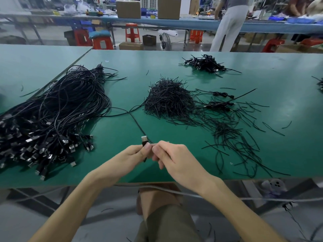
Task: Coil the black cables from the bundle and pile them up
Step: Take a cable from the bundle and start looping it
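Observation:
A big bundle of black USB cables (pixel 57 109) lies on the left of the green table (pixel 262 70), plugs fanned toward the near edge. One black cable (pixel 135 120) runs from it to my hands. My left hand (pixel 132 154) pinches that cable just below its silver USB plug (pixel 144 139), which points up. My right hand (pixel 172 157) meets it from the right, fingers curled on the same cable. A small pile of coiled cables (pixel 205 64) sits at the far right. Two more coiled cables (pixel 220 99) lie right of centre.
A heap of short black twist ties (pixel 167 100) fills the table's middle, with loose ties (pixel 236 137) scattered to the right and near the front edge. Behind the table stand red stools (pixel 132 32), cardboard boxes and a person (pixel 229 23) at another bench.

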